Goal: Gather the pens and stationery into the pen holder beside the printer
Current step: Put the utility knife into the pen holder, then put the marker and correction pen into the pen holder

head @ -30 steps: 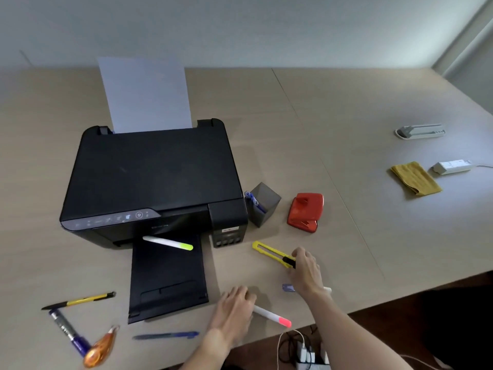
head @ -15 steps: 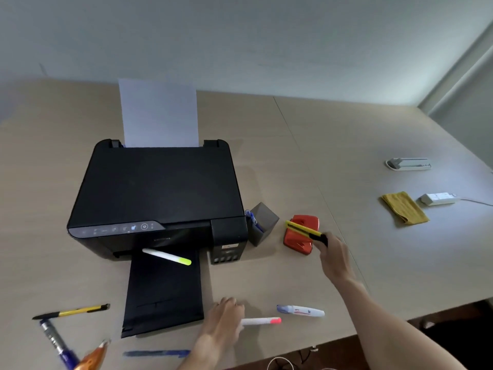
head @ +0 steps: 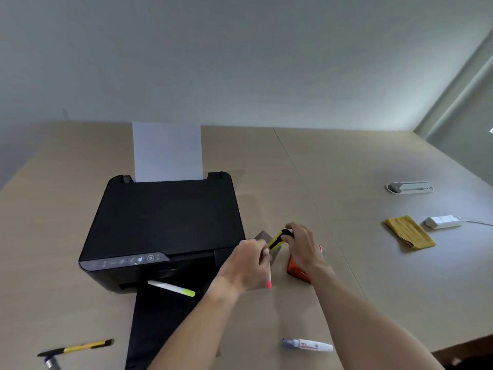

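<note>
The grey pen holder (head: 262,236) stands just right of the black printer (head: 165,220), mostly hidden behind my hands. My right hand (head: 302,244) grips a yellow utility knife (head: 277,240), its tip pointing down into the holder. My left hand (head: 248,263) holds a white highlighter with a pink cap (head: 268,281) upright beside the holder. A green-tipped highlighter (head: 172,287) lies on the printer's output tray. A white correction pen (head: 308,345) lies near the table's front edge. A yellow-and-black pen (head: 77,347) rests at the front left.
A red hole punch (head: 297,271) sits right of the holder, partly under my right wrist. A yellow cloth (head: 409,232), a white adapter (head: 442,222) and a white stapler-like device (head: 409,187) lie far right. Paper stands in the printer's rear feed. A silver marker end (head: 50,363) shows bottom left.
My right hand carried the utility knife from above the hole punch to the pen holder. My left hand lifted the pink-capped highlighter off the table up to the holder.
</note>
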`<state>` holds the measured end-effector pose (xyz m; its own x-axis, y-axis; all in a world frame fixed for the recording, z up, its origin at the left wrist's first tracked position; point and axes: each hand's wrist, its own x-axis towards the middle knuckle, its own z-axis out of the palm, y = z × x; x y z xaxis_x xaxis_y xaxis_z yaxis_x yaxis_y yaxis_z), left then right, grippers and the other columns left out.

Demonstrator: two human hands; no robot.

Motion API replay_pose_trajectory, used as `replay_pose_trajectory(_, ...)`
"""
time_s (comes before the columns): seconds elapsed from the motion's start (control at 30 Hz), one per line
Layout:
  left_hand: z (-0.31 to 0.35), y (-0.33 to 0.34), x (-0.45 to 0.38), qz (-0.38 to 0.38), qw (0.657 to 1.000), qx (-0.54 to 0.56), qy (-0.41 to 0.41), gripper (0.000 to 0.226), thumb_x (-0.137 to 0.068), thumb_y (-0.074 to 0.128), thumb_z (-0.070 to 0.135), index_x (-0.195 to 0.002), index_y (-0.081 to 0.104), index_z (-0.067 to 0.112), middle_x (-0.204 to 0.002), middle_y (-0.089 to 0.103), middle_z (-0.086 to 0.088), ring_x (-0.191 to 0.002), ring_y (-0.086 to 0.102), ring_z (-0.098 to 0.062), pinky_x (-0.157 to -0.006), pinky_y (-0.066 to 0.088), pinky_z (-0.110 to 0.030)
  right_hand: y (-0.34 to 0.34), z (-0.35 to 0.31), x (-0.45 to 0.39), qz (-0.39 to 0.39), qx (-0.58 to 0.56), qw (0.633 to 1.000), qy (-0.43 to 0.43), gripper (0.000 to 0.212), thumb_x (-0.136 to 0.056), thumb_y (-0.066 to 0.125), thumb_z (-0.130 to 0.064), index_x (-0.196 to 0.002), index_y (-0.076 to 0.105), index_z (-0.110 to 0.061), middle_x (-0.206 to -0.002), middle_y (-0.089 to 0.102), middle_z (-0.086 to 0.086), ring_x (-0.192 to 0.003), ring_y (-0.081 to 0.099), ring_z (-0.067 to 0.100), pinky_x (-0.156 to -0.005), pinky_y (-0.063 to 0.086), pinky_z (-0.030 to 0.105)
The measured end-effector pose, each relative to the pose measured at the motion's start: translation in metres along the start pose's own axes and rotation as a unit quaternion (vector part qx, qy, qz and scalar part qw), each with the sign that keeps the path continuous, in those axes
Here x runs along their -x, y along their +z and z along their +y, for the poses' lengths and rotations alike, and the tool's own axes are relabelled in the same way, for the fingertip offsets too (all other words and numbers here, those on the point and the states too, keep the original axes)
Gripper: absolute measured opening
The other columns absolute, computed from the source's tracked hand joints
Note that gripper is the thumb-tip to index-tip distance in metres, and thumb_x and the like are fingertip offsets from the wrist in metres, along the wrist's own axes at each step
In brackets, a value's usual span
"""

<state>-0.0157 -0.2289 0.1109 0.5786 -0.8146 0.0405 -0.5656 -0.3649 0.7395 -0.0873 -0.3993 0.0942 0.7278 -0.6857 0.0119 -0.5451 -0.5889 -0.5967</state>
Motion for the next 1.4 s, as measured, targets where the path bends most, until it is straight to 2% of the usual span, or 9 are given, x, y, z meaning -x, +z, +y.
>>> replay_pose_trajectory(0.13, 0.012, -0.015, -0.022, 0.091, 0.995, -0.035, 0.010, 0.020, -0.090, 0.046, 0.017, -0.080, 0.062, 0.011, -0.074, 0.063, -0.002, -0.070, 0.059, -0.018, -0.062, 0.052, -0.034, 0.005, -0.001, 0.008, -0.028, 0.002, 0.999, 0.018, 0.025, -0.086, 0.061, -0.018, -0.109, 0.058, -0.010, -0.101, 0.064, 0.011, -0.093, 0.058, 0.027, -0.075, 0.046, 0.035)
replay_pose_trajectory(0.3, 0.002, -0.015, -0.040, 0.095, 0.988, -0.120, 0.013, 0.023, -0.091, 0.043, 0.019, -0.085, 0.065, 0.014, -0.075, 0.069, 0.000, -0.071, 0.063, -0.018, -0.070, 0.054, -0.039, 0.007, 0.008, 0.020, -0.024, -0.028, 0.999, 0.030, 0.020, -0.090, 0.055, -0.016, -0.108, 0.057, -0.009, -0.084, 0.064, 0.006, -0.080, 0.055, 0.016, -0.069, 0.041, 0.025)
replay_pose_trajectory(0.57, -0.005, 0.001, -0.051, 0.065, 0.981, -0.182, -0.003, 0.021, -0.093, 0.047, 0.021, -0.087, 0.067, 0.017, -0.077, 0.071, 0.004, -0.074, 0.064, -0.018, -0.072, 0.053, -0.040, 0.010, 0.066, 0.065, -0.021, 0.009, 0.992, 0.127, 0.004, -0.078, 0.056, -0.008, -0.079, 0.059, -0.010, -0.078, 0.061, 0.008, -0.070, 0.055, 0.027, -0.066, 0.050, 0.041)
replay_pose_trajectory(0.7, -0.008, 0.010, -0.054, 0.058, 0.982, -0.182, -0.005, 0.020, -0.095, 0.049, 0.021, -0.084, 0.066, 0.018, -0.074, 0.071, 0.004, -0.071, 0.065, -0.018, -0.071, 0.053, -0.039, 0.034, 0.093, 0.115, -0.230, 0.068, 0.949, 0.203, 0.031, -0.056, 0.072, -0.040, -0.081, 0.055, -0.032, -0.097, 0.057, 0.002, -0.085, 0.055, 0.019, -0.080, 0.049, 0.030)
replay_pose_trajectory(0.87, -0.014, 0.023, -0.053, 0.032, 0.980, -0.194, -0.029, 0.026, -0.094, 0.048, 0.012, -0.076, 0.066, 0.019, -0.073, 0.072, 0.005, -0.072, 0.065, -0.018, -0.080, 0.047, -0.037, 0.065, 0.118, 0.152, -0.277, 0.081, 0.929, 0.230, 0.054, -0.028, 0.062, -0.085, -0.058, 0.051, -0.041, -0.096, 0.051, -0.003, -0.104, 0.056, 0.025, -0.086, 0.047, 0.039)
replay_pose_trajectory(1.03, -0.012, 0.032, -0.045, -0.018, 0.963, -0.266, -0.033, 0.017, -0.088, 0.053, 0.001, -0.088, 0.063, 0.014, -0.084, 0.071, -0.004, -0.091, 0.058, -0.025, -0.082, 0.034, -0.035, 0.064, 0.117, 0.158, -0.293, 0.107, 0.930, 0.196, 0.067, -0.054, 0.060, -0.078, -0.092, 0.056, -0.024, -0.101, 0.047, 0.001, -0.116, 0.049, 0.025, -0.093, 0.039, 0.033)
replay_pose_trajectory(1.13, -0.012, 0.030, -0.039, 0.005, 0.977, -0.214, -0.019, 0.020, -0.090, 0.052, 0.005, -0.104, 0.064, 0.013, -0.092, 0.072, -0.005, -0.097, 0.056, -0.026, -0.086, 0.041, -0.036, 0.060, 0.117, 0.157, -0.241, 0.151, 0.939, 0.194, 0.047, -0.080, 0.047, -0.066, -0.094, 0.059, -0.023, -0.115, 0.059, 0.001, -0.120, 0.047, 0.017, -0.096, 0.034, 0.029)
replay_pose_trajectory(1.27, -0.025, 0.021, -0.019, -0.035, 0.997, -0.071, -0.017, 0.028, -0.092, 0.043, 0.007, -0.103, 0.067, 0.016, -0.096, 0.072, 0.000, -0.085, 0.065, -0.021, -0.076, 0.055, -0.040, 0.043, 0.108, 0.140, -0.147, 0.148, 0.970, 0.128, 0.005, -0.089, 0.051, -0.032, -0.089, 0.048, -0.028, -0.094, 0.057, -0.003, -0.108, 0.054, 0.022, -0.080, 0.035, 0.032)
replay_pose_trajectory(1.4, -0.042, 0.016, 0.013, -0.100, 0.988, -0.118, -0.004, 0.027, -0.087, 0.041, 0.010, -0.093, 0.067, 0.017, -0.090, 0.067, -0.007, -0.079, 0.065, -0.023, -0.066, 0.056, -0.035, 0.026, 0.083, 0.102, -0.072, 0.121, 0.988, 0.056, 0.011, -0.085, 0.051, -0.013, -0.094, 0.053, -0.018, -0.089, 0.060, 0.003, -0.093, 0.058, 0.031, -0.069, 0.034, 0.035)
